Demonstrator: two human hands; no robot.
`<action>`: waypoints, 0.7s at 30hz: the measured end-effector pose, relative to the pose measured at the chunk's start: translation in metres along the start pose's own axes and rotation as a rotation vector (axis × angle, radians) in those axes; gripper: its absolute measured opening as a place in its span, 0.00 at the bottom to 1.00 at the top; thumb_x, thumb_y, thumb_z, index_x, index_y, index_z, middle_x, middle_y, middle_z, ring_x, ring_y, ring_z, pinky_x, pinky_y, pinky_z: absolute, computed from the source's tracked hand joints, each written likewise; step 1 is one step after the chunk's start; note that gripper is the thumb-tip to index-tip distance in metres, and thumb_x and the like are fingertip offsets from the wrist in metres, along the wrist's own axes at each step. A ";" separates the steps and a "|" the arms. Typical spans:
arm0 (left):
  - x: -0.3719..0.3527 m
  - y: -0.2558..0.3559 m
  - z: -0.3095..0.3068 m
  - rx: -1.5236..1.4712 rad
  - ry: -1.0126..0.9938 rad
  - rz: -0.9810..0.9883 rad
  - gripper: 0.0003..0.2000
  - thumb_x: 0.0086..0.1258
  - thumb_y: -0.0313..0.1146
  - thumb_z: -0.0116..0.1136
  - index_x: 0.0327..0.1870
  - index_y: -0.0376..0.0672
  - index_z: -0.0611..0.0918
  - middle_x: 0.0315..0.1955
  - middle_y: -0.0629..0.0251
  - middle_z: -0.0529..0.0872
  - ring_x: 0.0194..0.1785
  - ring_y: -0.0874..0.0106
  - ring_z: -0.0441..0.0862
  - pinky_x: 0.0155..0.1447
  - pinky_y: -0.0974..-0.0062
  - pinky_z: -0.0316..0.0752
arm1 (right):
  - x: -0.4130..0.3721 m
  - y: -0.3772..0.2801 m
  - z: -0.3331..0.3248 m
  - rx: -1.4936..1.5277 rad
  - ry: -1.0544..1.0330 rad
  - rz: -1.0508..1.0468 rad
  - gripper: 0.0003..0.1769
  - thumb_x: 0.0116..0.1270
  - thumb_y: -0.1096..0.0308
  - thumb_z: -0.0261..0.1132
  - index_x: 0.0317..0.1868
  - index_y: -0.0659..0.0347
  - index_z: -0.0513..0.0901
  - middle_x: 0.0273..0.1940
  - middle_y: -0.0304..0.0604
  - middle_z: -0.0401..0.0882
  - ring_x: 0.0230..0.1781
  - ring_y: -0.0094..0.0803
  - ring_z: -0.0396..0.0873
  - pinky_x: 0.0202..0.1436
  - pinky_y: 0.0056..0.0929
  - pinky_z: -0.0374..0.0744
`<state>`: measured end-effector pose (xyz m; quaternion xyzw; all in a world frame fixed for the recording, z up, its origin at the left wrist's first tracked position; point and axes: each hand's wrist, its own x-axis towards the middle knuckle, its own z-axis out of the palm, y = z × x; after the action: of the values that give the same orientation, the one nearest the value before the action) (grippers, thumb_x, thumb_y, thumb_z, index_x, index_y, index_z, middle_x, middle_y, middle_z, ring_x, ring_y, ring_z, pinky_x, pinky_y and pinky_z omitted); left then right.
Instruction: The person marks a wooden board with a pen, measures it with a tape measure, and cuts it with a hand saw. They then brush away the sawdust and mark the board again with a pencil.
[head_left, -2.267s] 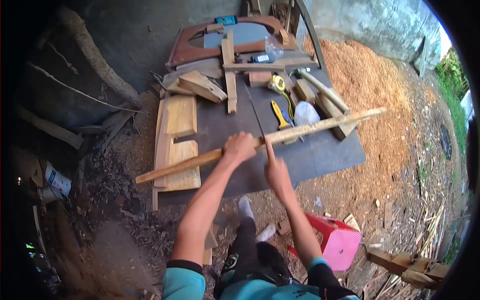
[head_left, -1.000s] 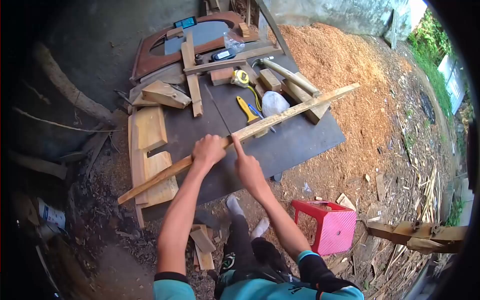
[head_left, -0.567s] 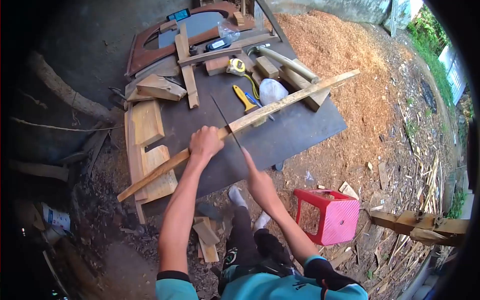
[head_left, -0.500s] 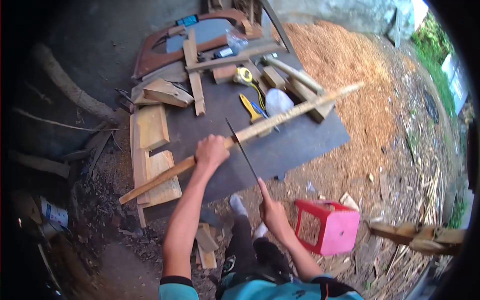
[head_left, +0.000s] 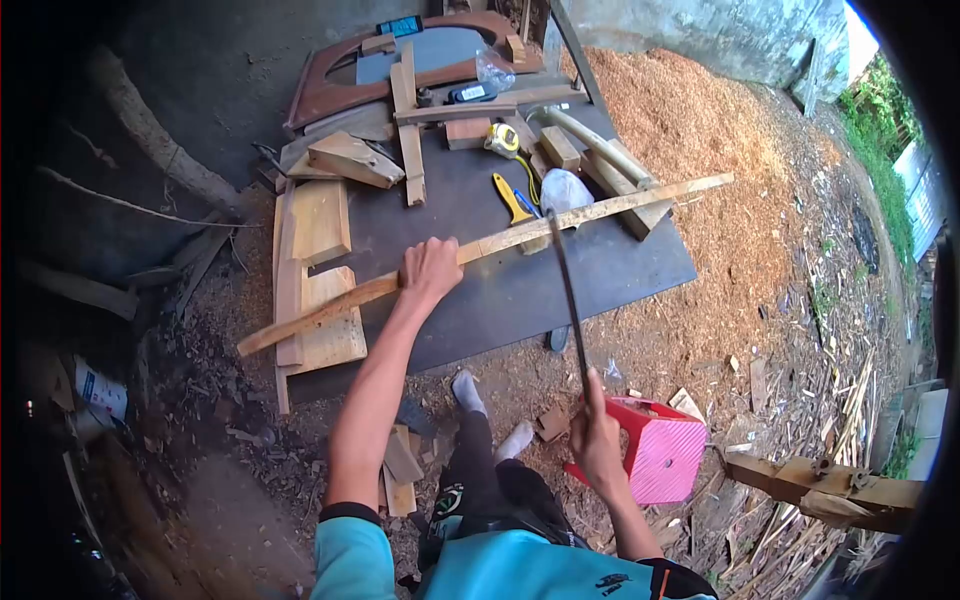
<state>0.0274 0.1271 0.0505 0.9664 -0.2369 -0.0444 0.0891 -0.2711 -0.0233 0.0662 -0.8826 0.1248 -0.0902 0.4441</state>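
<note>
My left hand (head_left: 430, 268) is closed round a long wooden strip (head_left: 520, 234) that runs diagonally across the dark work table (head_left: 480, 310). The strip's near left end lies over pale wood blocks (head_left: 335, 330) at the table edge, and its far end reaches past the right side. In my right hand (head_left: 597, 440), closed round its lower end, is a long, thin dark blade (head_left: 570, 295). The blade points away from me, its tip overlapping the strip to the right of my left hand.
A tape measure (head_left: 502, 140), a yellow-handled brush (head_left: 510, 198), a white bag (head_left: 566, 190) and wood pieces (head_left: 355, 160) lie on the table. A curved brown frame (head_left: 320, 85) is behind. Red stool (head_left: 665, 460) stands by my right hand; wood shavings (head_left: 690, 130) cover the ground.
My right hand and the blade have moved right and slightly down; the blade tip has shifted right along the strip. My left hand still grips the strip.
</note>
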 end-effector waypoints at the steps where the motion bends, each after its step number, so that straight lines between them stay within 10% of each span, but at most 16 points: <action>1: 0.001 -0.004 0.001 -0.015 0.064 0.017 0.11 0.53 0.35 0.59 0.34 0.40 0.82 0.31 0.50 0.84 0.39 0.54 0.83 0.44 0.60 0.76 | 0.007 0.001 -0.005 0.010 -0.001 0.032 0.40 0.59 0.85 0.50 0.72 0.57 0.49 0.20 0.50 0.68 0.16 0.35 0.70 0.22 0.32 0.70; 5: -0.012 0.004 0.014 0.090 0.318 0.010 0.13 0.52 0.39 0.62 0.35 0.41 0.79 0.35 0.54 0.81 0.44 0.58 0.80 0.49 0.58 0.71 | 0.035 0.017 0.003 -0.002 0.067 -0.014 0.39 0.62 0.82 0.49 0.72 0.55 0.47 0.21 0.53 0.70 0.15 0.38 0.70 0.22 0.35 0.68; 13: 0.019 -0.015 0.000 -0.012 -0.208 0.219 0.18 0.47 0.40 0.63 0.38 0.42 0.80 0.39 0.55 0.81 0.46 0.53 0.79 0.47 0.56 0.75 | 0.060 0.007 0.039 -0.018 -0.002 -0.024 0.37 0.64 0.79 0.49 0.72 0.54 0.46 0.22 0.56 0.71 0.18 0.46 0.73 0.23 0.41 0.68; 21: 0.009 0.004 0.010 0.014 -0.165 -0.071 0.13 0.47 0.35 0.62 0.33 0.39 0.84 0.34 0.48 0.84 0.42 0.53 0.83 0.48 0.60 0.77 | 0.137 -0.022 0.095 0.051 -0.070 -0.056 0.32 0.65 0.76 0.49 0.69 0.65 0.49 0.22 0.65 0.74 0.24 0.60 0.74 0.29 0.52 0.69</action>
<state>0.0327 0.1182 0.0409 0.9679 -0.2091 -0.1254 0.0610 -0.1122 0.0208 0.0341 -0.8768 0.0822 -0.0746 0.4679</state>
